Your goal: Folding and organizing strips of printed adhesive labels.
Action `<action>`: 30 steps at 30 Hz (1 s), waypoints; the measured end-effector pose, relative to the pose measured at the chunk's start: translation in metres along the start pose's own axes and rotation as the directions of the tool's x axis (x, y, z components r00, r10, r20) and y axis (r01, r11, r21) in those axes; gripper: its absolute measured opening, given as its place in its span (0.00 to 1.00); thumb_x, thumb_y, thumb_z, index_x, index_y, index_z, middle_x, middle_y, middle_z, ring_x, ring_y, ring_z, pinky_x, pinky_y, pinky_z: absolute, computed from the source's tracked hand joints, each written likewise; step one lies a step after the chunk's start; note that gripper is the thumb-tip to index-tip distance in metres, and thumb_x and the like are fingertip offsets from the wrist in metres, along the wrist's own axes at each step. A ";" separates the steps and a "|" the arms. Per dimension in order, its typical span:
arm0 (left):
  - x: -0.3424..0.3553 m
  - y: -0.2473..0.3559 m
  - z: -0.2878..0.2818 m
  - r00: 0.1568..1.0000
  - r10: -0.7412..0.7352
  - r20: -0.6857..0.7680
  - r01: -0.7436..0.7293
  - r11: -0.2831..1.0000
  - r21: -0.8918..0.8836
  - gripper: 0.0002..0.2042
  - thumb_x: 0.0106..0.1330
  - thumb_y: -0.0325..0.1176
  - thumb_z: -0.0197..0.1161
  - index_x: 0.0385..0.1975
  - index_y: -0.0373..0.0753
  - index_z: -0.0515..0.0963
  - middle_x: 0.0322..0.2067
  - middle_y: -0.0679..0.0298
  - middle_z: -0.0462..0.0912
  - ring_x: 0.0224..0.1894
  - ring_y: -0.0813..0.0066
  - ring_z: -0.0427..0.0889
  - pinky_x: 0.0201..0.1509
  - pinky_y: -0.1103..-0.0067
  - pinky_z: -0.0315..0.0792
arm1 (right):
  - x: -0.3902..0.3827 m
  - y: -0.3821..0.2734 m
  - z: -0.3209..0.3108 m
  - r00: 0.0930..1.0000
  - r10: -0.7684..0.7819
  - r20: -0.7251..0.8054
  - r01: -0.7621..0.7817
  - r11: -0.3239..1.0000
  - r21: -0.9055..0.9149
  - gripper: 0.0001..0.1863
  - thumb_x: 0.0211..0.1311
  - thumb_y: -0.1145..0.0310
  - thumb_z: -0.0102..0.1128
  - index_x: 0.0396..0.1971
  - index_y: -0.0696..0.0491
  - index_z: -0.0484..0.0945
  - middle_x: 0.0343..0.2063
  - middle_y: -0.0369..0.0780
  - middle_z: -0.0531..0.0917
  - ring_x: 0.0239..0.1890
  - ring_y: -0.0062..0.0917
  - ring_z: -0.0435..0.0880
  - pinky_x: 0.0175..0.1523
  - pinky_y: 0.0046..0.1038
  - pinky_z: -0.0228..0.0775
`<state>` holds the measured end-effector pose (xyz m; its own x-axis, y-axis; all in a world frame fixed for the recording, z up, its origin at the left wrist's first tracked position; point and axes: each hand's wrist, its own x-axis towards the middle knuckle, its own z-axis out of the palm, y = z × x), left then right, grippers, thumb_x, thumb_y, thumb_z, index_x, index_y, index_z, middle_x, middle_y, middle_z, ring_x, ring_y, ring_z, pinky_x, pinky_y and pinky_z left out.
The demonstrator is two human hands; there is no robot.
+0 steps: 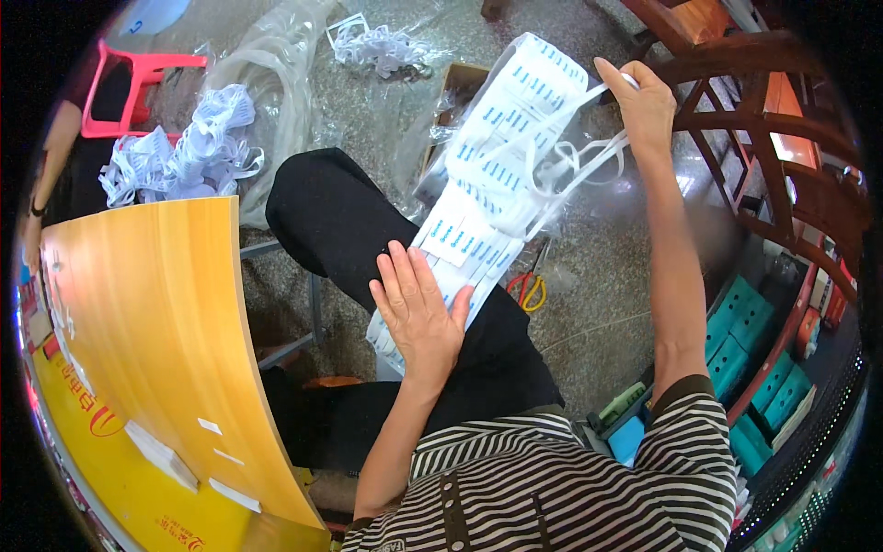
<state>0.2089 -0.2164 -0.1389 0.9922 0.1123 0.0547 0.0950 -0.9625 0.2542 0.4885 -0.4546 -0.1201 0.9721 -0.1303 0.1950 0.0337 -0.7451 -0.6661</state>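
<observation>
A long white sheet with rows of blue print (501, 170) lies slantwise across my black-trousered leg and reaches out over the floor. My left hand (418, 308) presses flat on its near part, fingers stretched and holding nothing. Out to the right, my right hand (644, 101) is raised with its fingers closed on thin white strips (575, 170). These loop down from the fingers to the sheet's right side, where they look partly loose from it. Some loops are smeared by motion.
Heaps of tangled white strips (189, 152) lie left, near a pink stool (138, 69). Yellow-handled scissors (527, 291) rest on the floor. A wooden board (166, 322) stands left; brown wooden furniture (763, 129) and teal boxes (736, 322) are right. Another person's arm (57, 152) shows far left.
</observation>
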 end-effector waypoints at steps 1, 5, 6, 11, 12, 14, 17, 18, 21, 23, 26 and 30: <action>0.000 0.001 0.000 1.000 0.002 -0.003 -0.002 1.000 -0.001 0.41 0.65 0.52 0.62 0.69 0.27 0.57 0.71 0.42 0.54 0.74 0.46 0.50 0.75 0.54 0.44 | 0.002 0.003 -0.002 1.000 -0.010 -0.012 0.009 1.000 -0.024 0.22 0.56 0.51 0.69 0.23 0.58 0.80 0.19 0.42 0.81 0.20 0.28 0.73 0.34 0.33 0.69; -0.006 -0.002 -0.001 0.999 0.037 -0.010 -0.037 0.999 -0.014 0.41 0.64 0.52 0.63 0.69 0.28 0.57 0.71 0.43 0.55 0.74 0.47 0.50 0.75 0.54 0.43 | 0.042 0.046 -0.017 0.951 -0.146 -0.272 0.073 0.963 -0.260 0.23 0.56 0.48 0.67 0.24 0.57 0.82 0.21 0.43 0.82 0.22 0.32 0.77 0.35 0.35 0.69; -0.010 -0.005 -0.001 0.999 0.038 -0.004 -0.038 0.999 -0.001 0.41 0.64 0.52 0.64 0.69 0.29 0.58 0.71 0.43 0.55 0.74 0.47 0.50 0.75 0.54 0.43 | 0.054 0.046 -0.036 0.984 0.025 -0.176 -0.060 0.979 -0.194 0.25 0.59 0.45 0.63 0.28 0.56 0.83 0.24 0.48 0.83 0.26 0.39 0.80 0.36 0.38 0.69; -0.005 -0.001 0.000 0.999 0.039 -0.006 -0.039 0.999 0.020 0.41 0.63 0.51 0.65 0.69 0.29 0.58 0.71 0.43 0.55 0.74 0.47 0.51 0.75 0.53 0.42 | 0.080 0.044 -0.047 0.980 -0.127 -0.153 0.093 0.973 -0.213 0.23 0.57 0.47 0.68 0.24 0.54 0.80 0.16 0.43 0.77 0.21 0.30 0.74 0.34 0.34 0.69; -0.006 -0.002 0.000 0.999 0.051 0.010 -0.051 0.999 0.008 0.42 0.64 0.51 0.63 0.69 0.28 0.55 0.71 0.43 0.52 0.75 0.46 0.48 0.75 0.53 0.40 | 0.086 0.045 -0.046 0.979 -0.129 -0.156 0.094 0.972 -0.214 0.23 0.57 0.47 0.68 0.24 0.54 0.80 0.16 0.43 0.77 0.21 0.30 0.74 0.34 0.34 0.69; -0.006 0.000 -0.001 0.997 0.072 0.024 -0.072 0.997 -0.012 0.42 0.66 0.51 0.61 0.70 0.27 0.53 0.72 0.42 0.50 0.75 0.46 0.45 0.75 0.52 0.39 | 0.105 0.044 -0.047 0.964 -0.259 -0.064 0.217 0.901 -0.375 0.25 0.59 0.42 0.63 0.25 0.53 0.80 0.20 0.45 0.81 0.26 0.40 0.81 0.36 0.37 0.71; -0.003 0.003 -0.002 0.997 0.079 0.028 -0.078 0.996 -0.040 0.41 0.66 0.51 0.60 0.70 0.28 0.54 0.72 0.43 0.50 0.75 0.47 0.46 0.75 0.52 0.39 | 0.125 0.032 -0.039 0.935 -0.343 -0.089 0.273 0.858 -0.436 0.25 0.61 0.40 0.59 0.28 0.51 0.81 0.21 0.45 0.82 0.30 0.44 0.83 0.36 0.39 0.71; -0.003 0.002 -0.003 0.997 0.064 0.029 -0.064 0.998 -0.029 0.41 0.66 0.51 0.60 0.70 0.28 0.54 0.72 0.43 0.50 0.75 0.47 0.46 0.75 0.52 0.39 | 0.128 0.020 -0.035 0.934 -0.346 -0.090 0.276 0.858 -0.432 0.25 0.61 0.40 0.59 0.28 0.51 0.81 0.21 0.45 0.82 0.30 0.44 0.83 0.36 0.39 0.71; 0.001 0.004 -0.005 0.998 0.045 0.043 -0.044 0.999 -0.026 0.41 0.67 0.51 0.60 0.70 0.28 0.54 0.72 0.43 0.50 0.75 0.46 0.46 0.75 0.52 0.40 | 0.137 -0.006 -0.027 0.899 -0.347 -0.266 0.263 0.915 -0.305 0.14 0.51 0.58 0.66 0.20 0.55 0.80 0.20 0.48 0.81 0.25 0.41 0.84 0.33 0.38 0.73; 0.003 0.005 -0.004 0.998 0.035 0.054 -0.034 0.999 -0.023 0.40 0.67 0.51 0.60 0.70 0.28 0.54 0.72 0.43 0.50 0.75 0.46 0.47 0.75 0.52 0.39 | 0.142 -0.009 -0.018 0.898 -0.357 -0.255 0.274 0.910 -0.311 0.14 0.52 0.58 0.66 0.19 0.54 0.80 0.20 0.48 0.81 0.25 0.41 0.84 0.33 0.39 0.73; 0.001 0.004 -0.002 0.997 0.025 0.073 -0.025 1.000 0.001 0.40 0.67 0.50 0.61 0.69 0.28 0.54 0.72 0.43 0.51 0.75 0.46 0.47 0.75 0.51 0.39 | 0.153 -0.002 -0.004 0.879 -0.413 -0.240 0.332 0.889 -0.315 0.13 0.52 0.59 0.66 0.19 0.54 0.80 0.20 0.48 0.81 0.25 0.42 0.83 0.33 0.39 0.73; -0.011 -0.003 -0.001 0.998 0.039 0.053 -0.038 0.999 -0.016 0.42 0.66 0.51 0.61 0.70 0.27 0.53 0.72 0.42 0.49 0.75 0.44 0.45 0.75 0.51 0.38 | 0.215 0.032 -0.062 0.728 -0.663 0.175 0.340 0.127 -0.932 0.11 0.56 0.60 0.64 0.23 0.53 0.81 0.20 0.47 0.82 0.27 0.42 0.84 0.35 0.40 0.76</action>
<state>0.1973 -0.2142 -0.1398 0.9980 0.0616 0.0137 0.0558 -0.9621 0.2669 0.6842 -0.5470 -0.0544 0.7259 0.5137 0.4574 0.1182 -0.7482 0.6528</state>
